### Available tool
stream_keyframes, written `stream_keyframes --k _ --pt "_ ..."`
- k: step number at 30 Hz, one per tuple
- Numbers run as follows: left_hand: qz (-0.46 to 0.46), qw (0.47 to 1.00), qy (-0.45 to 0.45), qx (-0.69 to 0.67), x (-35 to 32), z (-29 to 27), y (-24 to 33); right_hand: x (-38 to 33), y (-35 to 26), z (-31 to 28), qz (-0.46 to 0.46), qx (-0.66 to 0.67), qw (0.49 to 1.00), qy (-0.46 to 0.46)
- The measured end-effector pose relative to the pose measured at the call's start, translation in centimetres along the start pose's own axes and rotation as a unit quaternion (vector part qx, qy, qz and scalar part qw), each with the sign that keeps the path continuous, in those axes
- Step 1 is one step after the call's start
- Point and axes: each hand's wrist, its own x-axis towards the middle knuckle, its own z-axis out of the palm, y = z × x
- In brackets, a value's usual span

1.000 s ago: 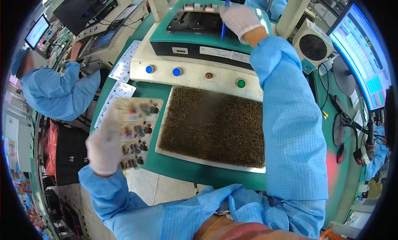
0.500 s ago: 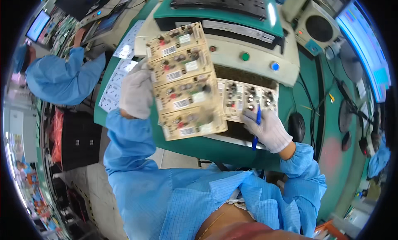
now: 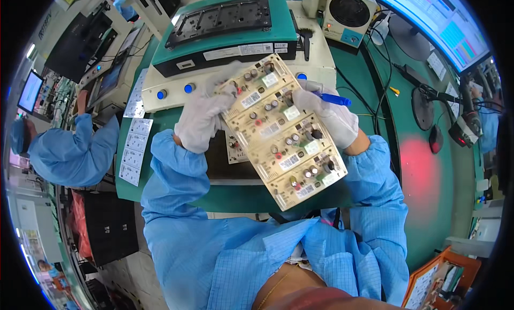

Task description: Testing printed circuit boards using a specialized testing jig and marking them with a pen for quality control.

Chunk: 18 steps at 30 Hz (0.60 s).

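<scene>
Left hand: my gloved left hand [image 3: 199, 120] clenches the upper left edge of the circuit board panel [image 3: 281, 130], fingers spread along the rim so the parts on its face stay untouched.
Right hand: my gloved right hand [image 3: 327, 117] grasps the panel's right edge and pinches a blue pen [image 3: 333, 99] between its fingers at the same time; the pen lies across the glove, pointing right, clear of the board.
Grip: both are closed on the panel, one on each long side, which keeps the thin sheet from flexing.
Panel: a pale yellow sheet of several like boards joined in a row, set with capacitors, small dark parts and white labels. It is held up off the desk [image 3: 428, 165], tilted with the populated face toward me, its lower corner near my chest. Held this way, I judge, so the face can be read at close range.
Under the panel: a dark mat [image 3: 225, 163] lies on the green desk with one more small board [image 3: 234, 148] partly hidden behind the lifted panel.
Behind: a green-topped test fixture [image 3: 225, 29] with a black nest plate, and a cream front with blue buttons [image 3: 188, 88] along it.
Right of it: a small boxed fan [image 3: 349, 13], cables, and a red glow on the desk.
Left edge: sheets of white labels [image 3: 136, 144] lying beside the mat.
Nearby: another person in a blue coat [image 3: 72, 149] works at a separate bench on my left, well apart from my hands.
</scene>
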Motion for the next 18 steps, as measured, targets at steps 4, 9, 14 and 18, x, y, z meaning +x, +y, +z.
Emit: stream_keyframes --k 4,9,14,18 --pt "0.028 0.994 -0.025 -0.105 4.2 -4.1 0.7 0.1 -0.2 -2.2 0.041 0.134 0.987 0.075" --pt "0.046 0.962 0.142 -0.230 13.9 -12.2 1.9 -3.5 -1.7 -5.2 0.078 0.110 0.971 0.196" --pt "0.129 0.942 0.253 -0.178 23.7 -15.2 -2.4 -8.4 -0.2 -6.6 0.126 0.091 0.952 0.265" --pt "0.265 0.847 0.274 0.369 23.5 -29.8 0.6 -10.0 -0.8 -5.5 0.078 0.134 0.956 0.251"
